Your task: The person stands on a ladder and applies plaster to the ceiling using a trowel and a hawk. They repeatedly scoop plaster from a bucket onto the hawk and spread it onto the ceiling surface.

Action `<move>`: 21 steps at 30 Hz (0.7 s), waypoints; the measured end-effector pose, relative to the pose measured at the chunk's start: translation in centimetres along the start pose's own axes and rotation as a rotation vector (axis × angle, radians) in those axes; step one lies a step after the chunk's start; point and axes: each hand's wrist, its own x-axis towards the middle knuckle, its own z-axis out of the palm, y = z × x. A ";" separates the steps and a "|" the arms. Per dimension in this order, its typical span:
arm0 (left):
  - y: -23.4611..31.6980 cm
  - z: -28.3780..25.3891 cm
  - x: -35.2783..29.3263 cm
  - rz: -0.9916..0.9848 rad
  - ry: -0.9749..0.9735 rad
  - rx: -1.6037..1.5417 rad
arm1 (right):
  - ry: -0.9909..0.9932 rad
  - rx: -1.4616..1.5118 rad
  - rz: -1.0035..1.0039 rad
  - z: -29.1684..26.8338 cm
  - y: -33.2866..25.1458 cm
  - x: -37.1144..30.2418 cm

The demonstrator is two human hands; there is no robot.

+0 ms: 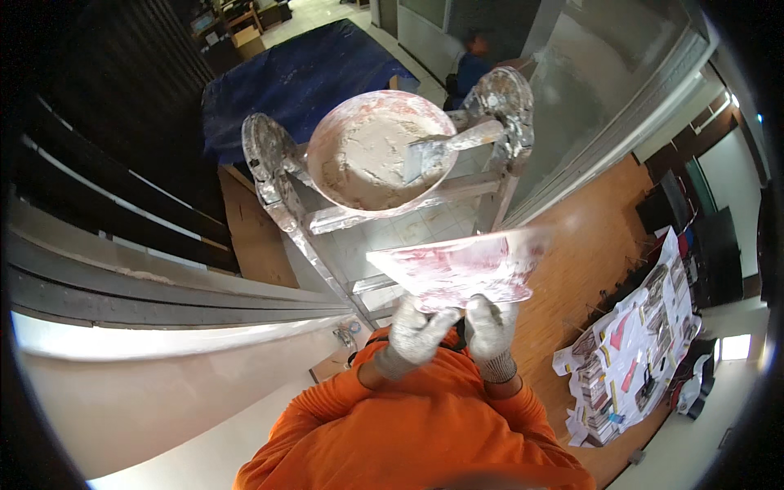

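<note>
My left hand (415, 333) and my right hand (490, 331), both in whitened work gloves, grip the near edge of a flat board (465, 269) streaked with white and dark pink. Thumbs lie on top of the board; the other fingers are mostly hidden. Just beyond it, a round basin (320, 155) of pale, thick plaster (367, 155) rests on top of a stepladder (298, 233). A putty knife (474, 135) lies over the basin's right rim, its blade in the plaster and its handle toward the ladder's right hinge. Neither hand touches the knife.
A slatted dark shutter (106, 180) and a ledge (163, 286) run along the left. Beyond the ladder stands a blue-tarp-covered block (302, 73), with another person (472, 65) farther right. Glass panels (604, 90) rise at right; a printed sheet (629, 359) covers something below.
</note>
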 end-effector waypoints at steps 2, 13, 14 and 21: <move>1.4 -2.1 0.0 0.118 0.112 0.064 | -0.221 -0.318 -0.100 1.6 -1.6 1.9; 8.4 -10.1 1.3 0.369 0.453 0.230 | -0.776 -1.704 -1.032 8.0 -12.8 20.6; 8.4 -9.4 1.7 0.361 0.458 0.213 | -0.857 -1.795 -0.992 8.8 -12.3 21.6; 6.7 -8.6 3.3 0.241 0.412 0.399 | -1.315 -2.161 -0.659 10.1 -9.5 24.9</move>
